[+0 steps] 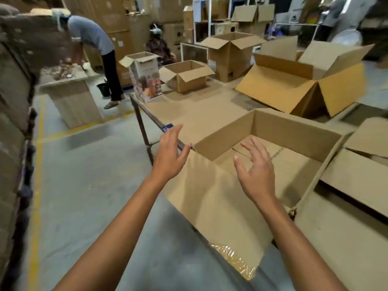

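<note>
Left hand (170,152) and right hand (256,171) hover empty, fingers spread, at a cardboard box (294,131).
Brown, open-topped, tape (237,261) crinkled on its near flap (210,198).

This is a warehouse packing floor. Ahead of the left hand (170,158) and right hand (257,173), open brown corrugated cardboard cartons (228,59) crowd a long cardboard-topped, metal-framed table (189,110). Far beyond the hands stand tall stacks of sealed brown cartons (117,19) and white metal shelving (197,13). Left of the left hand, a yellow painted line (37,185) marks the grey concrete floor (84,175), and a person (92,36) bends over a cardboard-clad bench (73,97).
</note>
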Available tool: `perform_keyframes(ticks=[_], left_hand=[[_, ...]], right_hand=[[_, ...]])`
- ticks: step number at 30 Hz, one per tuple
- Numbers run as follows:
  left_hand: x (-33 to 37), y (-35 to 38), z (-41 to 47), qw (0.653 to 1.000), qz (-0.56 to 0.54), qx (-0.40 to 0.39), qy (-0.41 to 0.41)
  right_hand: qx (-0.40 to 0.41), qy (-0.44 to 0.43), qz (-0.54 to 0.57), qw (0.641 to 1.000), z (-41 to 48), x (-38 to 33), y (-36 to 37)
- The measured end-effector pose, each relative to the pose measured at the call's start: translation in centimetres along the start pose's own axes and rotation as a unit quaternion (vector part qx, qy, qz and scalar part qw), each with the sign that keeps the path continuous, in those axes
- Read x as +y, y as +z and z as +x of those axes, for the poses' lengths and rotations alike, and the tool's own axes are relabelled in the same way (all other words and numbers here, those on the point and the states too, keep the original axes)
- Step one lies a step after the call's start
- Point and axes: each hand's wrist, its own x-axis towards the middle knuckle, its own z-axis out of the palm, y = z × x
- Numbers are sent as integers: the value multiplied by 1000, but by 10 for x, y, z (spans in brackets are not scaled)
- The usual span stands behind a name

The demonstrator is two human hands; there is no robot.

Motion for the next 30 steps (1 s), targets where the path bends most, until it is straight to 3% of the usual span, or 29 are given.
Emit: perform_keyframes(ticks=[8, 11, 13, 16, 18, 24, 30], left_hand=[[-27, 68, 114, 984, 16, -149, -95], [-48, 98, 137, 951, -13, -237, -196], [-67, 115, 128, 919, -63, -285, -265], [-97, 135, 114, 904, -130, -306, -269], [-106, 142, 111, 903, -153, -305, -260], [-130, 143, 95, 876, -186, -365, -254], [-137, 129, 71, 837, -296, -317, -335]], right_hand=[[139, 159, -149, 966, 15, 44, -53], [180, 252, -223, 924, 5, 54, -60], [151, 360, -253, 885, -7, 62, -60], [145, 514, -65, 843, -24, 74, -46], [179, 535, 15, 825, -32, 76, -39], [216, 550, -10, 807, -49, 70, -26], [287, 558, 63, 776, -78, 51, -5]])
